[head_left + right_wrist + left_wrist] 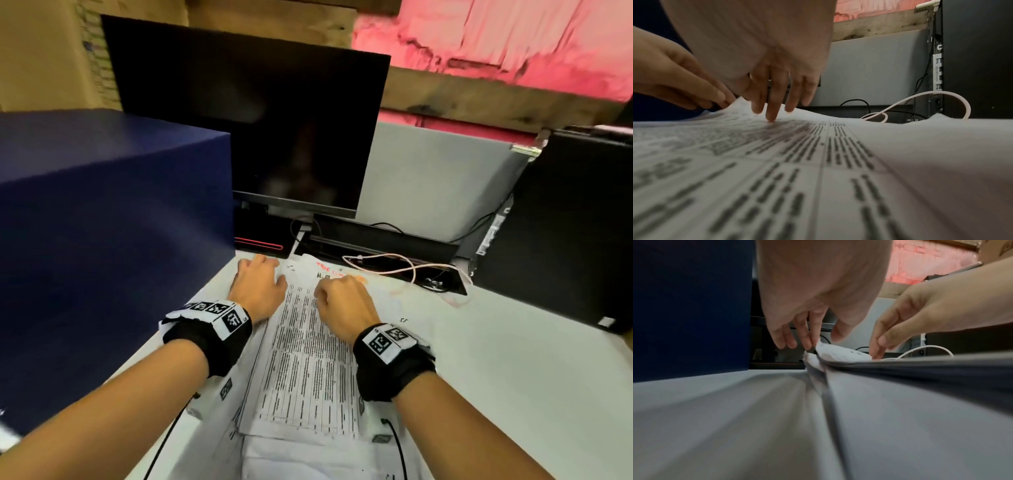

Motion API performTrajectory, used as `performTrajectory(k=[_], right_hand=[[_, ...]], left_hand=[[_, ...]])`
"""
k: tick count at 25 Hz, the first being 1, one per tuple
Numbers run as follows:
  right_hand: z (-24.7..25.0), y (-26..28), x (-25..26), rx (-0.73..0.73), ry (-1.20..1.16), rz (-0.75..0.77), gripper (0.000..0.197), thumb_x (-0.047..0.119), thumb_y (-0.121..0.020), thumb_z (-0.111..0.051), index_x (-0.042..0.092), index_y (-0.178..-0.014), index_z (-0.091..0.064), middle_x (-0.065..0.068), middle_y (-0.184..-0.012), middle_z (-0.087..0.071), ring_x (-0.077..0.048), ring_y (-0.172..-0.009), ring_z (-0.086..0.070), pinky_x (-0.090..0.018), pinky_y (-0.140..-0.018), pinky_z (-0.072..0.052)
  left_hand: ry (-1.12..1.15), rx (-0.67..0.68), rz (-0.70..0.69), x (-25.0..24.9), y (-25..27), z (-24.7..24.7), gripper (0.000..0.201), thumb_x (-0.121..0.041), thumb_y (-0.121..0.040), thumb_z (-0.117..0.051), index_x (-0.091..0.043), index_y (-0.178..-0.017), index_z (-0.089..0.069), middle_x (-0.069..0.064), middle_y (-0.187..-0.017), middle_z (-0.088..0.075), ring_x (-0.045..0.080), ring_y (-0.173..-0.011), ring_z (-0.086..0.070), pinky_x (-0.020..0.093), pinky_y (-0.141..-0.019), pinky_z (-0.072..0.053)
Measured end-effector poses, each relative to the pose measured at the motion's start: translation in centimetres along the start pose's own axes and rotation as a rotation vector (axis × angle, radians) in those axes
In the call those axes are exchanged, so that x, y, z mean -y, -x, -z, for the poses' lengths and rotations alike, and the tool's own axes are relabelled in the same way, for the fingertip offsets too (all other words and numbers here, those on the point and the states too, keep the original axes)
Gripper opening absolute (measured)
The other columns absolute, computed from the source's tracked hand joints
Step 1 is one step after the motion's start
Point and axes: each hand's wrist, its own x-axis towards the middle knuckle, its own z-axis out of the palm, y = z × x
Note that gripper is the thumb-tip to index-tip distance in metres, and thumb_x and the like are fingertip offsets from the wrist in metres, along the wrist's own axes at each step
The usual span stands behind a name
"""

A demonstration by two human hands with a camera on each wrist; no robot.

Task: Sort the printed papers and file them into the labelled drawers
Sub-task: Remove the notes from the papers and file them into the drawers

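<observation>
While the left hand (797,331) pinches the printed papers' (301,359) far corner, right hand (342,305) fingertips (770,119) press them, relaxed.

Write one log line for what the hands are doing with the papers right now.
left hand: lifting far corner of top sheet | right hand: fingertip pressing the sheet | paper stack: on desk | filed: not yet

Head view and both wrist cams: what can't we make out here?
- Labelled drawers: not visible in any view; the dark blue box shows only plain faces.
- Printed text on the top sheet: blurred, unreadable in head and right wrist views.
- Left hand fingertips: hidden by its own back in the head view.
- Lower papers in the stack: covered by the sheets above.
- Monitor: dark, no content.
</observation>
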Motion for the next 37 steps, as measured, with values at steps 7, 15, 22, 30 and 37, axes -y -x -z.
performTrajectory(k=[7, 15, 22, 30, 37], right_hand=[[-0.3, 0.1, 0.0, 0.186, -0.154, -0.062, 0.019, 0.016, -0.092, -0.050, 0.014, -0.091, -0.068, -0.007, -0.101, -0.066, -0.026, -0.094, -0.062, -0.034, -0.076, -0.050], [0.5, 0.2, 0.0, 0.020, -0.141, -0.219, 0.038, 0.012, -0.090, -0.057, 0.013, -0.126, -0.046, -0.009, -0.125, -0.053, -0.029, -0.115, -0.049, -0.038, -0.090, -0.047], [0.5, 0.0, -0.2, -0.004, -0.181, -0.220, 0.046, 0.006, -0.088, -0.058, 0.020, -0.131, -0.049, -0.009, -0.129, -0.047, -0.029, -0.122, -0.043, -0.037, -0.096, -0.043], [1.6, 0.5, 0.1, 0.139, -0.130, -0.246, 0.031, -0.005, -0.084, -0.050, 0.013, -0.105, -0.066, -0.008, -0.096, -0.049, -0.031, -0.106, -0.053, -0.036, -0.088, -0.049], [1.7, 0.7, 0.4, 0.174, -0.156, -0.250, 0.026, -0.003, -0.085, -0.052, 0.015, -0.099, -0.062, -0.007, -0.105, -0.060, -0.030, -0.099, -0.059, -0.037, -0.084, -0.050]], left_hand=[[0.149, 0.048, 0.003, 0.2, -0.1, -0.5, 0.046, -0.021, -0.089, -0.060, -0.015, -0.133, -0.049, 0.006, -0.116, -0.062, 0.026, -0.116, -0.052, 0.037, -0.098, -0.045], [0.115, 0.058, -0.139, 0.4, 0.1, -0.3, 0.006, -0.018, -0.086, -0.065, -0.020, -0.092, -0.067, -0.004, -0.104, -0.044, 0.012, -0.103, -0.035, 0.021, -0.091, -0.034], [0.529, 0.088, -0.250, -2.0, 2.0, 1.6, 0.034, -0.043, -0.097, -0.046, -0.026, -0.069, -0.057, -0.006, -0.071, -0.068, -0.004, -0.066, -0.058, 0.020, -0.067, -0.040], [0.200, 0.093, -0.029, 0.5, 0.0, -0.2, 0.036, -0.019, -0.095, -0.050, -0.014, -0.130, -0.046, 0.005, -0.130, -0.052, 0.021, -0.124, -0.044, 0.033, -0.101, -0.041], [0.207, 0.006, -0.047, 0.7, -0.4, -0.5, 0.042, -0.019, -0.092, -0.058, -0.014, -0.133, -0.051, 0.002, -0.107, -0.064, 0.019, -0.109, -0.055, 0.031, -0.094, -0.046]])
